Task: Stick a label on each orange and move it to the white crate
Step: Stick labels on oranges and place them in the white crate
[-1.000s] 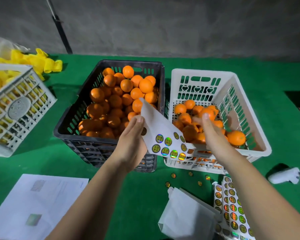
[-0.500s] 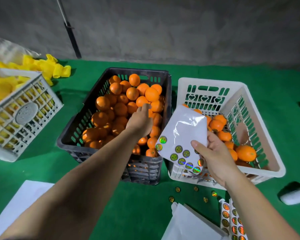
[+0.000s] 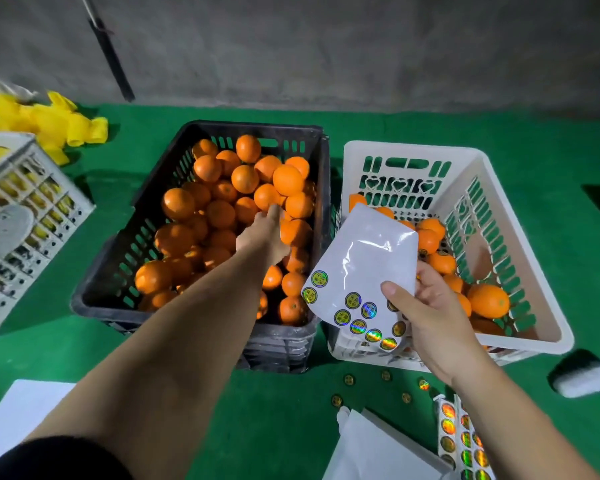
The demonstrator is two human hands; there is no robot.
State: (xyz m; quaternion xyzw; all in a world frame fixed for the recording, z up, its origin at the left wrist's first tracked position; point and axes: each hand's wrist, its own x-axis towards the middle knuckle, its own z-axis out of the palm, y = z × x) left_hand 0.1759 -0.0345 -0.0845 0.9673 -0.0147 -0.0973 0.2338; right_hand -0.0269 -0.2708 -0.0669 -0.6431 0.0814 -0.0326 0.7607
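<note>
Left hand is reaching into the black crate, fingers on an orange; can't tell if it's gripped. Right hand pinches the sticker sheet over the white crate, probably so labels stay handy for sticking.

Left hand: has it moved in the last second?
Yes. The left hand let go of the sticker sheet and reached forward into the black crate, now among its oranges.
</note>
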